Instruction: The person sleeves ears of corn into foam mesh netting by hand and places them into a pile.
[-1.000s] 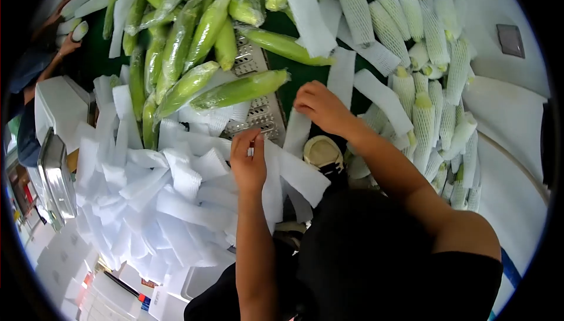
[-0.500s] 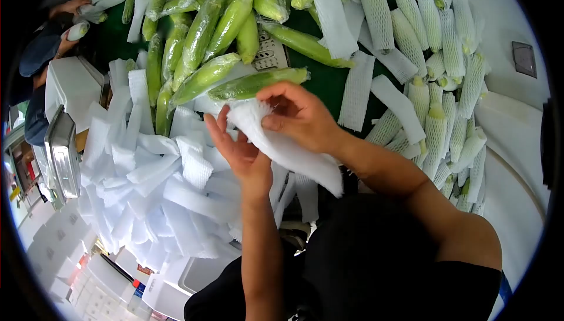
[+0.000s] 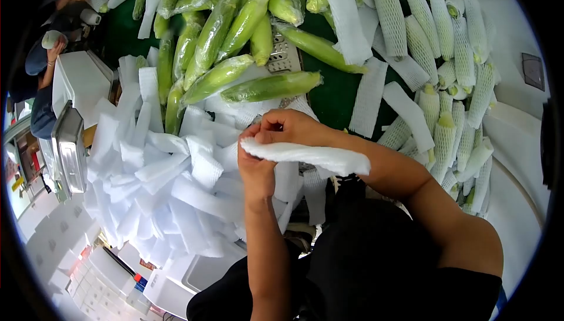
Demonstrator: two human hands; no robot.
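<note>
A white foam sleeve (image 3: pixel 311 154) is held between my two hands, its loose end hanging to the right across my right forearm. My left hand (image 3: pixel 256 159) closes round its left end from below. The fingers of my right hand (image 3: pixel 288 127) pinch the same end from above. Just beyond my hands lies a green corn cob in clear film (image 3: pixel 273 87), with more wrapped cobs heaped behind it. A large pile of empty white foam sleeves (image 3: pixel 176 197) spreads to the left of my left hand.
Sleeved cobs (image 3: pixel 446 127) are heaped at the right, with loose flat sleeves (image 3: pixel 369 97) beside them. A perforated metal plate (image 3: pixel 284 56) shows under the cobs. At the far left, another person's hands (image 3: pixel 54 47) are near sleeved cobs, by a white box (image 3: pixel 81 83).
My hands, empty-looking a second ago, came together on a foam sleeve. Since the middle frame, the left fingers have closed on it, and it has swung to lie nearly level.
</note>
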